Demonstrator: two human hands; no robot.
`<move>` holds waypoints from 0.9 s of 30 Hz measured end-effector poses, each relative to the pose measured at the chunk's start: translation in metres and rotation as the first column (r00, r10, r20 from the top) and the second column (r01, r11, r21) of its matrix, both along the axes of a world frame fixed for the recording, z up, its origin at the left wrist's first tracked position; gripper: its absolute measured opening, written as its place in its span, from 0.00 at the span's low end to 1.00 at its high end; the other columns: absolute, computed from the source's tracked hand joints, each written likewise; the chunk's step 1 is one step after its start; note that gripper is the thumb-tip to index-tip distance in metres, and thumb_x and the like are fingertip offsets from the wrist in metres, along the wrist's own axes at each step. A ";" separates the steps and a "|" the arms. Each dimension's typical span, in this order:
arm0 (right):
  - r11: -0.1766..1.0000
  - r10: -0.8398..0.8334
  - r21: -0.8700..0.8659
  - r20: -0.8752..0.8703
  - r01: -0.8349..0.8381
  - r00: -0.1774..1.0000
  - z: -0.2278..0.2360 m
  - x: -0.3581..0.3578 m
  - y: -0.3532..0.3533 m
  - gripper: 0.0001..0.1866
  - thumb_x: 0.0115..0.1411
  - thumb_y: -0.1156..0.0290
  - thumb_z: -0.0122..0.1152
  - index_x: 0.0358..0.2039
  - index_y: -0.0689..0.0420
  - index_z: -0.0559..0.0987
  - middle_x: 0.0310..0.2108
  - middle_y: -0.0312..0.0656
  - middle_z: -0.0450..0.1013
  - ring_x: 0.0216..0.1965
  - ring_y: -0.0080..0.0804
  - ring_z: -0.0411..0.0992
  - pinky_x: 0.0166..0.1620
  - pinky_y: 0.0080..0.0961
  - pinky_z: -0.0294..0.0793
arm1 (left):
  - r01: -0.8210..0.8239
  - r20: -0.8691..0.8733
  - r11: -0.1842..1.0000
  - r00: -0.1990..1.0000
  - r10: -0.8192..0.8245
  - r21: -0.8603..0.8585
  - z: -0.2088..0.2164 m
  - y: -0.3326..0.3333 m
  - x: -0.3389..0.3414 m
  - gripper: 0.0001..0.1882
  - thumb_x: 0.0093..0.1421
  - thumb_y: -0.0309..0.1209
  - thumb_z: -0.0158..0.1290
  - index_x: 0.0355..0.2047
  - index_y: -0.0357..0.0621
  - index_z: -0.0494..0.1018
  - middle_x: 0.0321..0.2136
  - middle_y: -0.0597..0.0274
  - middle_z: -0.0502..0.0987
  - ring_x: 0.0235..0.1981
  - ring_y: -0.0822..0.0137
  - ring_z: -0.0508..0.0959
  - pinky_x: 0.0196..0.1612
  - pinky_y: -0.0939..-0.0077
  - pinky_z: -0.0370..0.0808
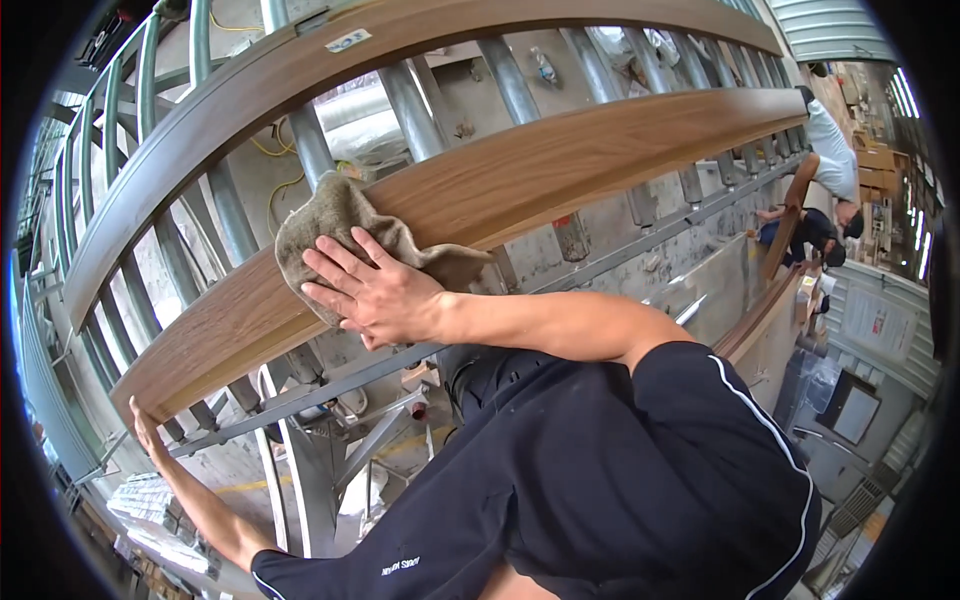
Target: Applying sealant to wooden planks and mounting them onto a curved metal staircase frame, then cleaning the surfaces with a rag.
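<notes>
A long brown wood-grain plank [590,150] lies across metal rollers in front of me. On its upper face, left of the middle, sits a crumpled grey-brown cloth [335,215]. My right hand [385,295] presses flat on this cloth, fingers spread, with the arm reaching across to the left. At the plank's near left end, my left hand [145,428] rests against the edge with its fingers stretched out; part of it is turned away from view. Beyond lies a second brown plank [225,100] with a small pale label on its top.
Several metal rollers [510,80] run under both planks, along a grey frame rail [640,245]. A person in a light top [832,150] is at the far right end, near another person in dark clothing [815,230]. Another brown plank [765,315] lies at right.
</notes>
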State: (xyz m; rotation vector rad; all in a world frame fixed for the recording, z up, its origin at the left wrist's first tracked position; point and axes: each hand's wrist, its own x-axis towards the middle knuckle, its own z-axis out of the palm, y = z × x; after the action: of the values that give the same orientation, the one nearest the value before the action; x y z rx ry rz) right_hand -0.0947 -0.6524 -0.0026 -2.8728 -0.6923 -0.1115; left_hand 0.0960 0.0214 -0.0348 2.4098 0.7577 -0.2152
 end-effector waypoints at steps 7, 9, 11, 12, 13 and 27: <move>0.901 -0.376 -0.211 0.060 0.380 0.925 0.000 -0.090 -0.276 0.34 0.68 0.55 0.45 0.73 0.46 0.58 0.75 0.41 0.48 0.76 0.42 0.42 0.75 0.51 0.37 | 0.312 -0.148 0.824 0.950 -0.274 0.473 -0.001 -0.081 -0.049 0.38 0.71 0.59 0.30 0.71 0.45 0.57 0.74 0.50 0.47 0.76 0.52 0.43 0.74 0.62 0.40; 0.853 -0.447 -0.257 0.092 0.455 0.890 0.006 -0.122 -0.360 0.34 0.68 0.57 0.42 0.73 0.49 0.57 0.76 0.42 0.47 0.76 0.42 0.41 0.74 0.50 0.39 | 0.299 -0.104 0.848 0.954 -0.282 0.437 0.005 -0.080 -0.044 0.39 0.71 0.60 0.29 0.71 0.44 0.56 0.74 0.50 0.48 0.75 0.52 0.44 0.74 0.62 0.41; 0.844 -0.477 -0.224 0.104 0.487 0.873 0.005 -0.124 -0.368 0.34 0.68 0.56 0.41 0.73 0.52 0.56 0.76 0.44 0.45 0.77 0.43 0.40 0.75 0.50 0.38 | 0.281 -0.016 0.890 0.955 -0.296 0.358 0.015 -0.068 -0.046 0.41 0.71 0.61 0.28 0.72 0.43 0.54 0.73 0.50 0.50 0.75 0.52 0.45 0.74 0.62 0.41; 0.835 -0.487 -0.220 0.133 0.504 0.863 0.000 -0.122 -0.351 0.34 0.69 0.54 0.40 0.73 0.53 0.55 0.76 0.46 0.45 0.77 0.44 0.39 0.75 0.51 0.36 | 0.204 0.006 0.923 0.976 -0.218 0.326 0.008 -0.079 -0.043 0.41 0.71 0.60 0.29 0.72 0.43 0.55 0.73 0.51 0.51 0.75 0.53 0.46 0.73 0.61 0.41; 0.839 -0.488 -0.213 0.114 0.501 0.865 0.008 -0.113 -0.323 0.35 0.71 0.50 0.33 0.74 0.54 0.54 0.76 0.49 0.43 0.77 0.46 0.38 0.75 0.51 0.35 | 0.191 -0.010 0.925 0.980 -0.199 0.329 0.003 -0.099 -0.036 0.41 0.70 0.60 0.29 0.72 0.44 0.55 0.73 0.50 0.51 0.75 0.53 0.46 0.73 0.61 0.41; 0.906 -0.327 -0.221 0.173 0.360 0.929 -0.013 -0.084 -0.261 0.36 0.66 0.47 0.43 0.73 0.43 0.58 0.75 0.39 0.49 0.76 0.43 0.43 0.74 0.58 0.38 | 0.159 0.004 0.969 0.987 -0.163 0.192 0.006 -0.118 -0.043 0.47 0.67 0.65 0.35 0.72 0.39 0.52 0.73 0.45 0.50 0.74 0.52 0.47 0.73 0.61 0.42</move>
State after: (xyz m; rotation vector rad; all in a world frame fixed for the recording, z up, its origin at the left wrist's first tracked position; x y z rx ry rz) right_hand -0.1790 -0.9130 -0.0153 -3.2290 -0.2190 -0.2847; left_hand 0.0530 -0.0970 -0.0291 2.6546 0.5971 -0.1908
